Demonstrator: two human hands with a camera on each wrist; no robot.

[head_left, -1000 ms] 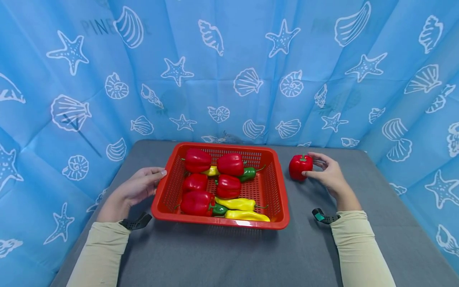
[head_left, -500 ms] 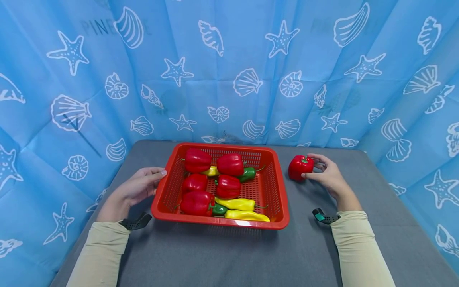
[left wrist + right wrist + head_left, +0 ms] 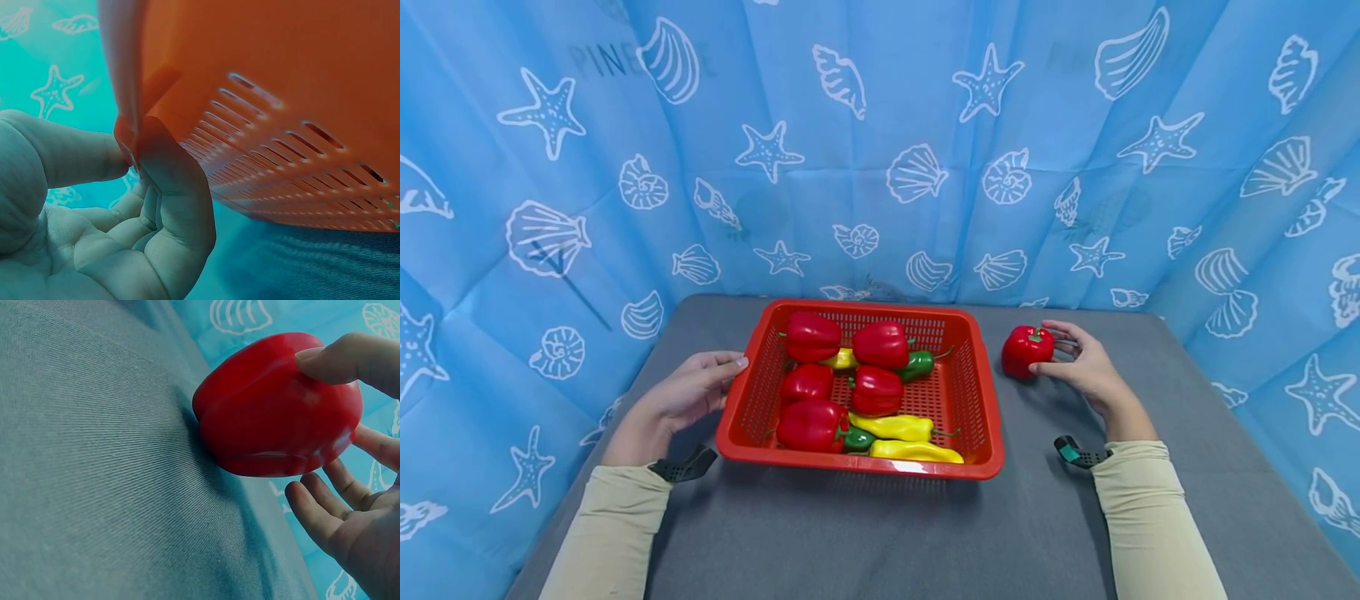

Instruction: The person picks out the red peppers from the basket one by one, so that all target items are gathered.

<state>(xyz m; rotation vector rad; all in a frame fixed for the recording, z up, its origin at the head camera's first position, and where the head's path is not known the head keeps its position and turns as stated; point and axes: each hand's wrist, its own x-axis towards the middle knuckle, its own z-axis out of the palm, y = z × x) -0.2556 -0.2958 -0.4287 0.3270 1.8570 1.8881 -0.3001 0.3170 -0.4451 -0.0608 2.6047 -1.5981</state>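
My left hand pinches the left rim of a red plastic basket between thumb and curled forefinger, as the left wrist view shows. Inside the basket lie several red bell peppers, yellow long peppers and green ones, some partly hidden under the red ones. To the right of the basket, my right hand holds a single red bell pepper, thumb on the near side and fingers behind. In the right wrist view this pepper seems to rest on the cloth, its stem out of sight.
Grey cloth covers the table. A blue curtain with white shell and starfish prints hangs behind and along both sides. Each wrist wears a black strap. A narrow strip of cloth separates the basket from the lone pepper.
The lone red bell pepper has tipped slightly, its stem now turned a little more toward me. My right hand has barely shifted with it. My left hand and the basket look still.
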